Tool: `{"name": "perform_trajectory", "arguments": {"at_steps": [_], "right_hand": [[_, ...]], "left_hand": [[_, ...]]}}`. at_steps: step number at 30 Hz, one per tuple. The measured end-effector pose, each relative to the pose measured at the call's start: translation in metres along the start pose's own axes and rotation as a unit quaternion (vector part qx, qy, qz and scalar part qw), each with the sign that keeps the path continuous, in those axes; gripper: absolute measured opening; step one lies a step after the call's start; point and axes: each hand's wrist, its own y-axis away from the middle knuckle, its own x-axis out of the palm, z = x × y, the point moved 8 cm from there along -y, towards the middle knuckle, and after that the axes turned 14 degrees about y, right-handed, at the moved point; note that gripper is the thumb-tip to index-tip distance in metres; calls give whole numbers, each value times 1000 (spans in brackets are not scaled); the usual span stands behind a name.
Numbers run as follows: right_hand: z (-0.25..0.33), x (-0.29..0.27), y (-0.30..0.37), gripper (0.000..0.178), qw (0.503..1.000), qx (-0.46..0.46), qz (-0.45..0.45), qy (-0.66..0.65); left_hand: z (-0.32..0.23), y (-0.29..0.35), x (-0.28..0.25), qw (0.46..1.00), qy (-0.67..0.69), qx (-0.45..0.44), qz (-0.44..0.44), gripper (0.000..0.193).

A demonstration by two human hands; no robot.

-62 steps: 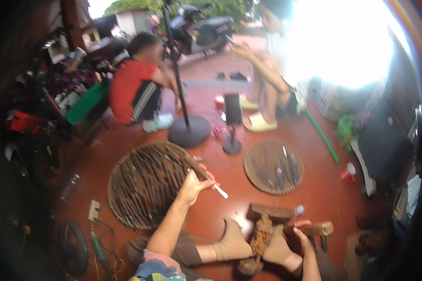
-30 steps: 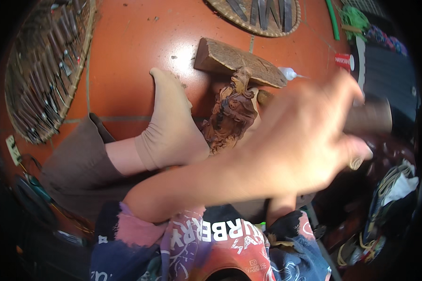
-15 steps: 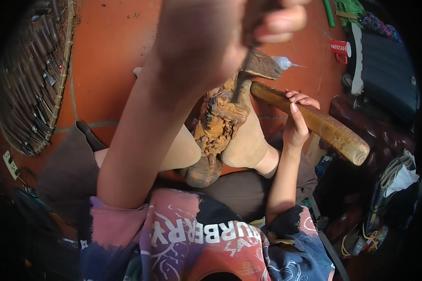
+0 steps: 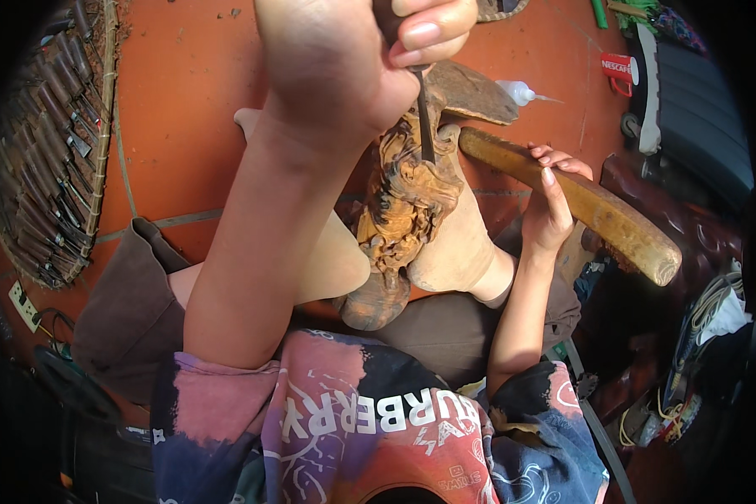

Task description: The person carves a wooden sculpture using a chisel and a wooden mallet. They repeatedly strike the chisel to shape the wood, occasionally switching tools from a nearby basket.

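Note:
My left hand is raised close to the camera, gripping a thin metal chisel whose blade points down onto a brown carved wood figure. The carving is wedged between my two bare feet on the red tiled floor. My right hand grips a long wooden mallet that lies slanting to the right of the carving. A flat wooden block lies just beyond the carving.
A round woven tray with several carving tools lies at the left. A small white glue bottle and a red cup stand at the upper right, next to a dark bag. A power strip lies lower left.
The view went from the wide yard to close above my lap. My left hand rose with the chisel and set its blade on the carving. My right hand came to hold the mallet.

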Motion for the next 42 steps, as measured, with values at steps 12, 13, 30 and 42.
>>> {"name": "perform_trajectory", "arguments": {"at_steps": [12,13,30,42], "right_hand": [[-1,-2,-1,21,1000,2,-6,2],[-1,-2,-1,21,1000,3,-7,0],[-4,-3,-1,20,1000,5,-2,-2],[30,-15,-17,19,996,77,3,50]], "left_hand": [[11,-3,2,998,-32,-3,51,54],[11,-2,2,998,-32,-4,53,54],[14,-1,3,997,-39,7,70,52],[22,9,21,993,-98,48,44,50]]}}
